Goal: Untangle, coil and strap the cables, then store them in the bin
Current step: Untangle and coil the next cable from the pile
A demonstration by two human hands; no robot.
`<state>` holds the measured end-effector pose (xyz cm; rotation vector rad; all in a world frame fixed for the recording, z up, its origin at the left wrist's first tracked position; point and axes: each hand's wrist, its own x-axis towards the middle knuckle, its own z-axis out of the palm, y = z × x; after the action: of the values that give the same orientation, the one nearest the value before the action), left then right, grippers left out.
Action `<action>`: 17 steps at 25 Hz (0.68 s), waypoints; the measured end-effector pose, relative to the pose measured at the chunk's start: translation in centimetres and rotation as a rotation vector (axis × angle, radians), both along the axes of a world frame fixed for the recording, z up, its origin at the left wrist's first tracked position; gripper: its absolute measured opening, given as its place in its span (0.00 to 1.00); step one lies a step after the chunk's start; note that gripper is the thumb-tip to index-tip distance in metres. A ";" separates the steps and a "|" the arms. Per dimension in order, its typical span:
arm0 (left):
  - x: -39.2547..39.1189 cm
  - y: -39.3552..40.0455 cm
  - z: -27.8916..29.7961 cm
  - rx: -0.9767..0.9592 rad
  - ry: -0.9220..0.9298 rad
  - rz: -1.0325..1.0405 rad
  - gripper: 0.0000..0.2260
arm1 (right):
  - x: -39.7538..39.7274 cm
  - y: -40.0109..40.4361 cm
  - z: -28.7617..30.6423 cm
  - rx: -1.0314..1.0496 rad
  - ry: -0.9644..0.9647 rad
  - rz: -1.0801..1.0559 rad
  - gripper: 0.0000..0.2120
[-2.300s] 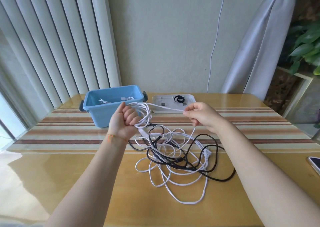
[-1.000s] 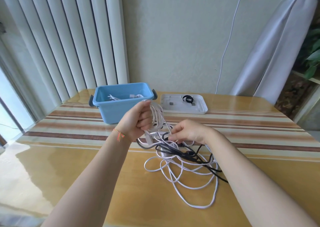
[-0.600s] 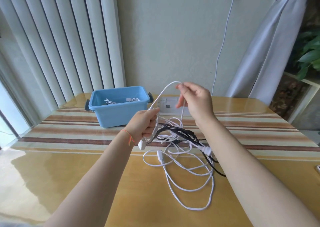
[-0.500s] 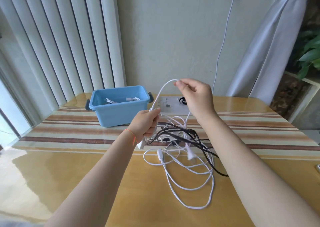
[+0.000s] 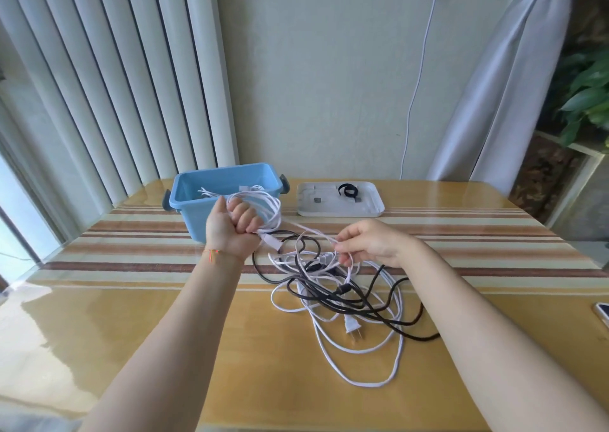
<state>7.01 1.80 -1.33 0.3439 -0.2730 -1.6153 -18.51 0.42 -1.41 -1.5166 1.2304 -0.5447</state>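
- The left hand is a closed fist, raised in front of the bin, wrapped round a bundle of white cable loops that fan out above and to the right of the knuckles.
- One strand runs from that bundle down to the right hand, which pinches the white cable between thumb and fingertips, the other fingers curled loosely.
- Below both hands, a tangle of white and black cables sprawls across the table; a white two-pin plug lies in the middle of it.
- The blue bin sits at the far left of the table, already holding some white cable.
- Just to its right lies a white lid with a black strap resting on it.
- A phone corner shows at the right edge.
- No readable writing or brand shows anywhere.
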 end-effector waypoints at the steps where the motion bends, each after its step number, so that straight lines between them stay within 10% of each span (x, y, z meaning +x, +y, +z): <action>1: 0.1 -0.1 0.0 0.010 -0.020 0.050 0.29 | 0.0 0.1 -0.1 -0.002 -0.009 -0.016 0.08; 6: -3.4 -0.1 1.7 -0.080 -0.692 0.127 0.22 | 3.2 1.6 1.8 -0.127 0.212 0.200 0.07; 11: -5.9 0.5 1.1 -0.133 -1.484 0.190 0.19 | 4.6 2.3 3.1 -0.201 -0.071 0.238 0.04; 17: -6.0 1.0 1.5 -0.077 -1.793 -0.080 0.22 | 4.4 1.7 1.8 -0.392 0.044 -0.029 0.12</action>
<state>0.99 2.77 0.14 1.6642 -1.6635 -0.9186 -14.12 2.16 0.41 -1.8463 1.2289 -0.8112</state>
